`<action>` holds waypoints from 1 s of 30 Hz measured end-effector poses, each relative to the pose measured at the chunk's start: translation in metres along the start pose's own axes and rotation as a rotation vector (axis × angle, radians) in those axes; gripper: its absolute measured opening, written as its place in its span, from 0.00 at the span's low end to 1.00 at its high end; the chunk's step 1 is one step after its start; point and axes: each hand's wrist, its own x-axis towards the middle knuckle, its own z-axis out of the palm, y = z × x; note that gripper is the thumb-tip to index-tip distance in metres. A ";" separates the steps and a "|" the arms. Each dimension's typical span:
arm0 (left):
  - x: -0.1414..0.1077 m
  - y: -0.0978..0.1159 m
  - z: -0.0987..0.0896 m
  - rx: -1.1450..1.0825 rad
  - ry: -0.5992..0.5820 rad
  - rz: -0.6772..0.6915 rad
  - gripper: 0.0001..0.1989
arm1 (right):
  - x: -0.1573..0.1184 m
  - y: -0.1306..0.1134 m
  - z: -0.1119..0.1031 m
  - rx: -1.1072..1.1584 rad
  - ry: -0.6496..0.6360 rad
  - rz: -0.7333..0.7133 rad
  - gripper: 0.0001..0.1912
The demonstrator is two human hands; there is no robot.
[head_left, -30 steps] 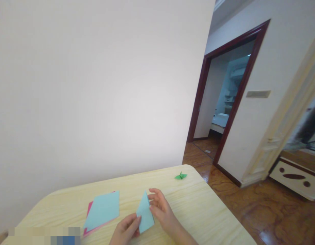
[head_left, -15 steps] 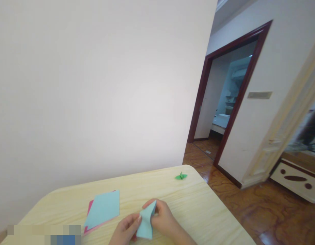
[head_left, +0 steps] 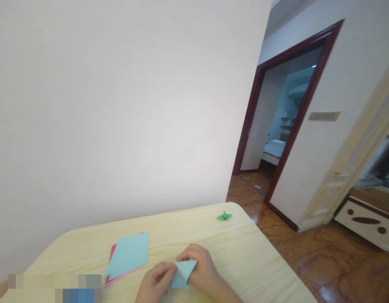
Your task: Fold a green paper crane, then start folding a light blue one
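Between my hands, just above the table, is a partly folded piece of light blue paper [head_left: 183, 272], with a triangular flap showing on its upper side. My left hand [head_left: 156, 281] pinches its left edge between thumb and fingers. On the other side my right hand [head_left: 200, 266] is closed on the paper's right part, its fingertips partly hidden behind the flap. A stack of light blue and pink paper sheets [head_left: 128, 255] lies flat to the left of my hands. Farther off, near the table's back right corner, sits a small green folded paper crane [head_left: 224, 216].
The pale wood-grain table [head_left: 87, 244] has rounded corners and stands against a white wall [head_left: 118, 105]. Pixelated blocks cover the lower left. To the right are a dark red door frame [head_left: 303, 111], a brown floor and a low white cabinet [head_left: 364, 221].
The blue paper's upper part, which stood up as a tall fold, now lies as a wide triangular flap. My hands have stayed nearly in place; the view has shifted slightly.
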 end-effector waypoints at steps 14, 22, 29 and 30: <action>0.002 -0.011 0.001 -0.167 0.020 -0.144 0.21 | 0.000 -0.011 -0.012 -0.282 -0.122 -0.201 0.11; -0.002 -0.009 0.003 -0.430 -0.048 -0.252 0.19 | -0.001 -0.003 -0.008 -0.271 -0.091 -0.172 0.10; -0.001 -0.013 0.003 -0.474 -0.068 -0.332 0.27 | -0.001 0.000 -0.005 -0.273 -0.033 -0.143 0.07; 0.000 -0.015 0.003 -0.482 -0.068 -0.340 0.27 | -0.001 0.000 -0.005 -0.272 -0.029 -0.138 0.07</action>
